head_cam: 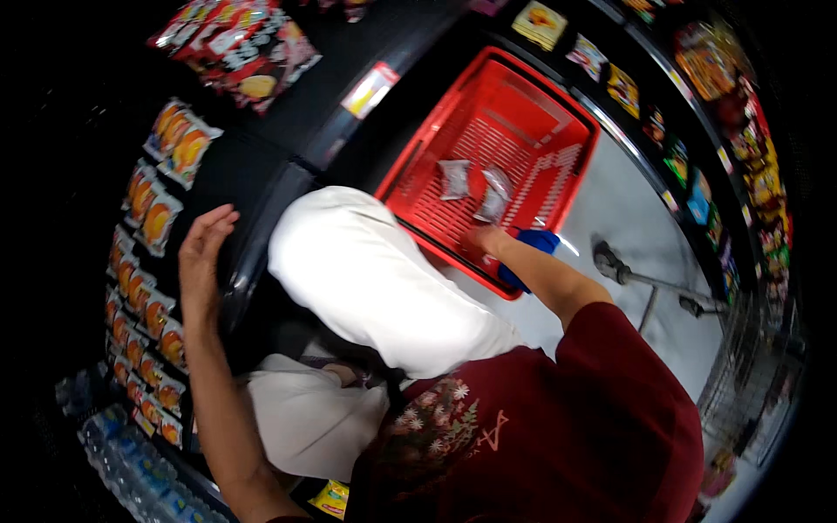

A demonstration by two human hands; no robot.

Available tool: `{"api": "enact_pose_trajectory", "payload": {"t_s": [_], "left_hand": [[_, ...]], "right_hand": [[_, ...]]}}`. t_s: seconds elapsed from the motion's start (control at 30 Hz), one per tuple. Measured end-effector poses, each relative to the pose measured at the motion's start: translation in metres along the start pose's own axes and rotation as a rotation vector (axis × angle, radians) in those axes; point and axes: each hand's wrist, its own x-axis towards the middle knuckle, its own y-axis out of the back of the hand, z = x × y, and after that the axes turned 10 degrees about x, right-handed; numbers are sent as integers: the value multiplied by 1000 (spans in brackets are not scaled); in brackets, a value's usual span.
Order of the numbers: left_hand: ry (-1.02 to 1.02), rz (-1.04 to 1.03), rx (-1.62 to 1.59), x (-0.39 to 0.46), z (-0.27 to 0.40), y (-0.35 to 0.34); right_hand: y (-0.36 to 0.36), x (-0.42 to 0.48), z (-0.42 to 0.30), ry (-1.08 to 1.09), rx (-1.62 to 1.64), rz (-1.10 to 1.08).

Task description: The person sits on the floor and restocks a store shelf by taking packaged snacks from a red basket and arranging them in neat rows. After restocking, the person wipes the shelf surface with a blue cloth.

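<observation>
My left hand [204, 252] hangs over the edge of a black shelf [242, 157], empty, its fingers slightly bent. Close to it on the shelf are rows of small clear packs [157, 225] with round orange-yellow food in them. My right hand [482, 240] reaches down inside the near end of a red plastic shopping basket [497, 85]. Blur and the angle hide whether its fingers hold anything. Just past those fingers, several small silvery packets [455, 179] lie on the slotted basket floor. A dark-blue cloth-like item [539, 243] sits at the basket's near right corner, partly behind my forearm.
My white-trousered bent knee [366, 268] is against the basket's near side. Snack shelves [644, 153] curve along the right. A wire trolley [739, 366] with casters [609, 263] stands on the pale floor. Red snack bags [252, 62] lie at upper left; bottled-water packs [140, 467] stand lower left.
</observation>
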Motion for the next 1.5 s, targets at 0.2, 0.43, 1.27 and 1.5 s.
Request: {"api": "enact_pose_trajectory", "payload": {"t_s": [0.2, 0.43, 1.27, 1.5], "left_hand": [[-3, -2, -87, -2, 9, -1], [-39, -17, -128, -2, -6, 1], [-184, 128, -421, -62, 16, 46], [-106, 252, -495, -70, -19, 56]], "right_hand": [[-3, 26, 11, 193, -273, -176], [57, -50, -12, 250, 494, 26], [255, -209, -354, 1051, 1263, 87], [262, -164, -407, 901, 989, 70]]}}
